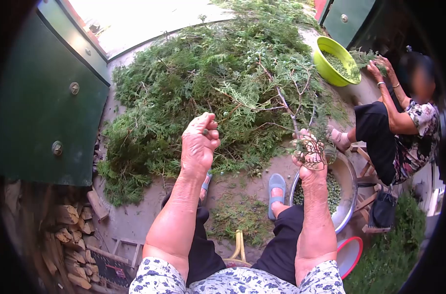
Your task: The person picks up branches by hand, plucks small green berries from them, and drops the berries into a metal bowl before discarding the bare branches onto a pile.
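My left hand [201,139] is raised in front of me with its fingers curled in; a small round green cone [205,131] shows against the palm. My right hand [312,156] is closed round the lower stem of a leafy evergreen branch [285,102], which stretches up and left across the heap. Some of its green sprigs hang over my right fingers and partly hide them. Below that hand stands a metal basin [354,188] holding many green cones [333,191]; my right forearm covers part of it.
A large heap of cut evergreen branches [183,83] lies ahead. To the right, another person [399,117] sits handling a sprig beside a yellow-green basin [322,66] of cones. Green doors [51,98] and stacked firewood [71,235] are left; a red-rimmed basin [355,259] is near my right elbow.
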`<state>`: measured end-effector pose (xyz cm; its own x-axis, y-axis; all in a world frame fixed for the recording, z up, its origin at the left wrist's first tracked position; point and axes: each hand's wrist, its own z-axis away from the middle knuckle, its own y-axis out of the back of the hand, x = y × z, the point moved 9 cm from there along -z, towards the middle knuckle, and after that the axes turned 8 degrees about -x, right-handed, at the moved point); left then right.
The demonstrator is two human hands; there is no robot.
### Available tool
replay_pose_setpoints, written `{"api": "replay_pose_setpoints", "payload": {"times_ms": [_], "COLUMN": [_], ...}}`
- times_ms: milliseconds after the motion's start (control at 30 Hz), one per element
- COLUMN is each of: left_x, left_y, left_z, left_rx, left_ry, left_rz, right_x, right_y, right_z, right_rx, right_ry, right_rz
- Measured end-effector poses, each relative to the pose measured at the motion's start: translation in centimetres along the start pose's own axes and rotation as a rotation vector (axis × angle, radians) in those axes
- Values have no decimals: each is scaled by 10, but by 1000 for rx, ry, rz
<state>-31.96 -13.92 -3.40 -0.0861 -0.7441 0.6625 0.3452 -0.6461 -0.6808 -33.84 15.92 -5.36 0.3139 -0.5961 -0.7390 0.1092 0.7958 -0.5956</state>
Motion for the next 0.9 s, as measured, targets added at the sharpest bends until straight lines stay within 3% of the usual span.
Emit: {"api": "replay_pose_setpoints", "payload": {"times_ms": [33, 67, 133, 267, 300, 400, 467, 533, 600, 667, 733, 900], "left_x": [-4, -4, -7, 0, -1, -2, 5, 8, 13, 16, 23, 38], "left_y": [-4, -5, -8, -12, -9, -7, 1, 5, 13, 17, 29, 38], "left_z": [-1, 0, 1, 2, 2, 1, 5, 5, 5, 5, 7, 10], "left_rx": [-10, -7, 5, -54, -54, -77, 37, 76, 111, 171, 273, 307], "left_ry": [54, 52, 97, 9, 8, 33, -29, -63, -135, -148, -192, -263], "left_rz": [50, 51, -42, -231, -231, -271, -157, -139, -71, -61, 30, -52], "right_x": [-1, -1, -11, -16, -16, -10, -10, -15, -15, -15, -15, -5], "right_y": [2, 0, -21, -42, -43, -35, -30, -51, -54, -67, -71, -77], "right_z": [6, 6, 3, 15, 21, 19, 16, 20, 19, 21, 23, 30], "right_rx": [216, 213, 57, 94, 105, 19, 65, 30, 18, -69, -76, -127], "right_ry": [2, -1, 48, 75, 175, 129, 136, 35, 65, -15, 19, -33], "right_rz": [66, 67, 442, 287, 146, -21, -27, 328, 349, 706, 756, 727]}}
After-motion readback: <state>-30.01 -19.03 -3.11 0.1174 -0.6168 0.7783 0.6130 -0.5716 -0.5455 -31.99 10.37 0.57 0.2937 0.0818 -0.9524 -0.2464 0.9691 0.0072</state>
